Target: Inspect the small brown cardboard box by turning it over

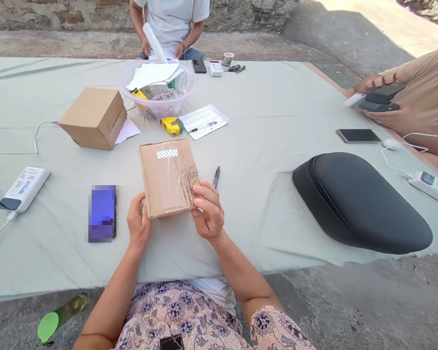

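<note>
A brown cardboard box [164, 180], with a patterned label near its far edge and wrinkled tape at its right, is held in front of me. My left hand [138, 218] grips its near left side, the fingers partly hidden behind it. On the near right corner, my right hand [209, 210] closes with fingers on top and the thumb beneath. Just right of the box lies a black pen [216, 177]. Beyond it are a yellow tape measure [172, 126] and a sheet of writing [204, 121] with pens on it. A phone [102, 214] rests left of my left hand.
Another cardboard box [93, 119] sits at the back left, beside a clear plastic basin [156, 104] of bottles and papers. A black padded seat [365, 204] occupies the right. Power strips [25, 189] with cables lie at both sides. Two people sit across and at the right.
</note>
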### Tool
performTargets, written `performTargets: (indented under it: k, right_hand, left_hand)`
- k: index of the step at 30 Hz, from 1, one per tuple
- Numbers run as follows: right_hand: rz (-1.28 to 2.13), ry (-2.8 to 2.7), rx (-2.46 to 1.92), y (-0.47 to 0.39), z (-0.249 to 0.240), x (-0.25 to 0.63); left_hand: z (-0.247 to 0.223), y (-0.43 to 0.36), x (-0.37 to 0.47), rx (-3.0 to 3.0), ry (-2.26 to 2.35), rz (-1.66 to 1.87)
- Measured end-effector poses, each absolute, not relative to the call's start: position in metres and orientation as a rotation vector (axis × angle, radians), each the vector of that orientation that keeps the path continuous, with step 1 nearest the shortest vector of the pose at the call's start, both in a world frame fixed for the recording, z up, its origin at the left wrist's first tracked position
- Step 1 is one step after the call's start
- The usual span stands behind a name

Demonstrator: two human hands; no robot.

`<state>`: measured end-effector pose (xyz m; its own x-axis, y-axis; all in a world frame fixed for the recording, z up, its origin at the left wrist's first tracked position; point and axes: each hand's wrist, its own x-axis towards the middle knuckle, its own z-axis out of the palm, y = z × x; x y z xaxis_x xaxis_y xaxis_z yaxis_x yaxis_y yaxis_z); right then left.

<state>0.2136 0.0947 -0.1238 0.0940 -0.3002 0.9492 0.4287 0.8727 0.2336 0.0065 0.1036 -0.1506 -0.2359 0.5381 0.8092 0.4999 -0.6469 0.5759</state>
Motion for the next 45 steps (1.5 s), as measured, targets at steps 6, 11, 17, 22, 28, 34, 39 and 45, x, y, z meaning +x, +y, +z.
performTargets:
  k: [6, 11, 17, 22, 28, 34, 39, 45]
  right_hand:
    - [-0.483, -1.410, -0.180, 0.100, -0.132, 0.206]
    - [-0.552, -1.397, -0.237, 0.101, -0.134, 0.206]
    - [-0.414, -1.435, -0.177, 0.108, -0.137, 0.210]
    - [-0.154, -1.573, -0.395, 0.121, -0.142, 0.214]
    - [-0.117, -1.642, -0.450, 0.129, -0.145, 0.211]
    - [-0.201, -1.509, -0.427, 0.128, -0.143, 0.214]
    - [-0.303, -1.327, -0.322, 0.130, -0.135, 0.229]
    - [-0.465, -1.388, -0.389, 0.132, -0.134, 0.229]
  left_hand:
    - [-0.129, 0.066, 0.017, 1.920, 0.722, 2.326]
    - [-0.106, 0.043, 0.032, 2.327, 0.755, 2.212]
    - [-0.100, 0.047, 0.044, 2.301, 0.756, 2.222]
    - [-0.097, 0.048, 0.038, 2.155, 0.836, 2.414]
    - [-0.093, 0.058, 0.012, 1.710, 0.726, 2.550]
    - [-0.102, 0.074, 0.006, 1.399, 0.416, 2.431]
    - [-0.126, 0.102, -0.001, 1.217, 0.641, 2.084]
    - [-0.124, 0.105, -0.007, 1.371, 0.997, 2.192]
